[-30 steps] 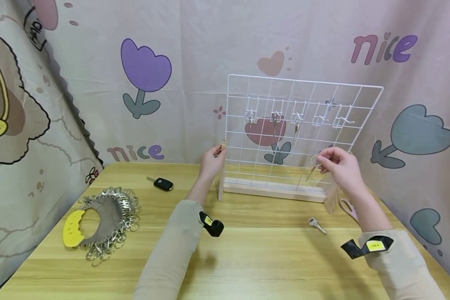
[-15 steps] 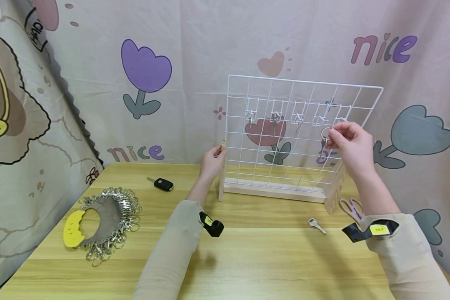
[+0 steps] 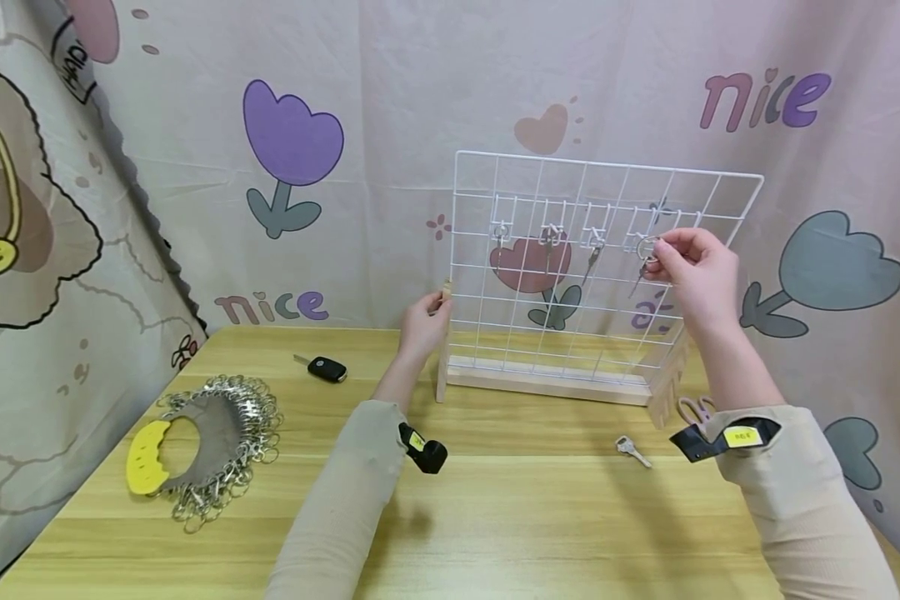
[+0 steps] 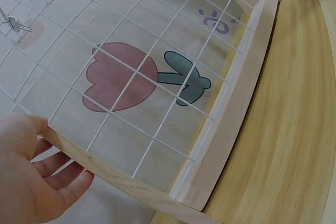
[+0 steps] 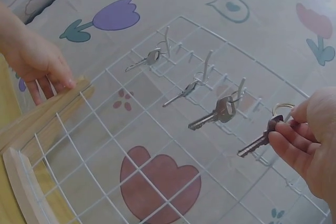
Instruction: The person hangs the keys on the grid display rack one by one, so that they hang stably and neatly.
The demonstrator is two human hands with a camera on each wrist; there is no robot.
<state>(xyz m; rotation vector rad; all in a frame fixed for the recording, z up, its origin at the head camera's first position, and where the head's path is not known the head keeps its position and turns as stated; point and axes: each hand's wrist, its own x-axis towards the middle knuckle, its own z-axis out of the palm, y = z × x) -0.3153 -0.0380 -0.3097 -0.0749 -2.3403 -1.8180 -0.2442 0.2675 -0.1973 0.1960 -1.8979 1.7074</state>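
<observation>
My right hand (image 3: 701, 271) pinches the ring of a dark key (image 5: 257, 144) between thumb and fingers. The key hangs blade down beside the fourth white hook (image 3: 634, 242) of a wire grid rack (image 3: 540, 321). Whether its ring touches that hook I cannot tell. My left hand (image 4: 31, 171) grips the wooden side post (image 4: 100, 167) of the rack, thumb on one face and fingers behind. Three keys hang by their rings on the hooks to the left: a silver key (image 5: 144, 62), another slim key (image 5: 181, 94) and a larger key (image 5: 215, 114).
On the table (image 3: 510, 517) a loose silver key (image 3: 633, 451) lies in front of the rack. Pink-handled scissors (image 3: 694, 409) lie by the right wrist. To the left are a black car key (image 3: 326, 368) and a yellow-and-grey holder (image 3: 147, 457) with many metal rings.
My right hand has risen from low in front of the grid to hook height, bringing the key along, then shifted slightly left. The left hand stays on the post.
</observation>
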